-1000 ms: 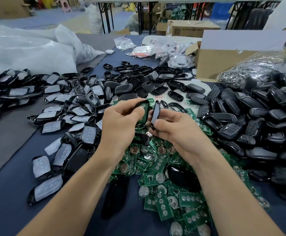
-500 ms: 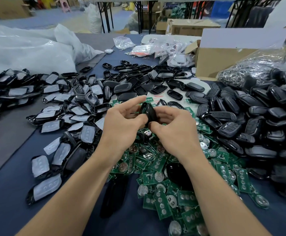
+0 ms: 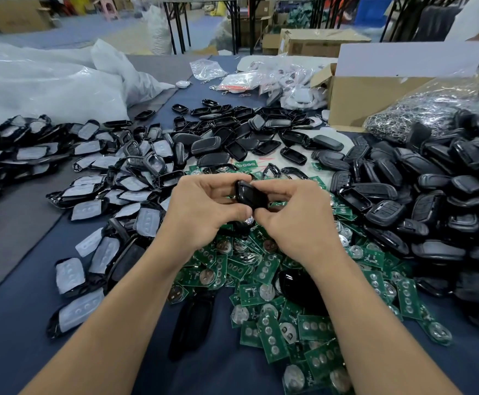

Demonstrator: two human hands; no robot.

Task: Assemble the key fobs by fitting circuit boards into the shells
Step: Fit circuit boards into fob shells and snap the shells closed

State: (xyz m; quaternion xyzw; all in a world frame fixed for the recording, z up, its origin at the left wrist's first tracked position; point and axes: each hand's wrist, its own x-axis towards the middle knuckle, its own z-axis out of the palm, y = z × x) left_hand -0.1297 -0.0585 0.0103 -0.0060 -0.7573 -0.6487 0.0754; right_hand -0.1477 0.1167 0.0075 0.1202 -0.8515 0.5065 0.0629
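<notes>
Both my left hand (image 3: pixel 204 212) and right hand (image 3: pixel 298 223) clench fingers round one glossy black plastic key-fob shell (image 3: pixel 250 193), held above green circuit boards (image 3: pixel 264 270). Closing step, I judge; next, squeeze its seam evenly.

One wide-angle head view looks forward and down, close over the fingers (image 3: pixel 221 186). Beyond them the desk (image 3: pixel 19 352) recedes to a cardboard box (image 3: pixel 358 95).
</notes>
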